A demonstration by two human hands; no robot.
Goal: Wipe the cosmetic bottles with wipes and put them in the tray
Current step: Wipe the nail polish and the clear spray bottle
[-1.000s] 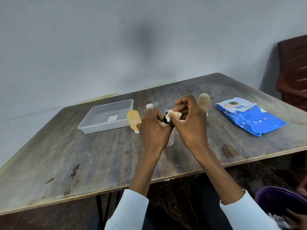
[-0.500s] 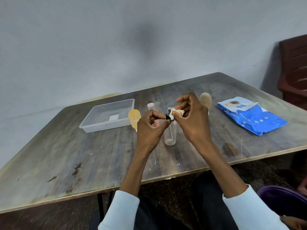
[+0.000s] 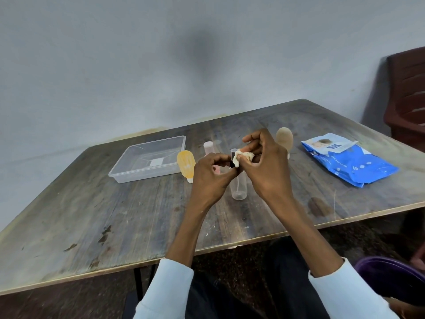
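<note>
While the left hand (image 3: 210, 178) grips the clear bottle (image 3: 238, 187) near its neck above the surface (image 3: 138, 215), right-hand fingers (image 3: 250, 147) pinch the wipe (image 3: 241, 157) against its cap; it seems light, rigid, likely slippery, tray (image 3: 128, 171) unfilled.

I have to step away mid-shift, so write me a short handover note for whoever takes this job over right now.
Left hand: grips the clear spray bottle near its top, above the table.
Right hand: fingers pinch a crumpled wipe against the bottle's black neck.
Tray: at the left, no bottles in it.
Waiting upright on the table: orange bottle, pink bottle and tan bottle.
Blue wipes pack: lies at the right.
Done: nothing is in the tray yet.
Left: finish this bottle, place it in the tray, then likely the other three.
</note>
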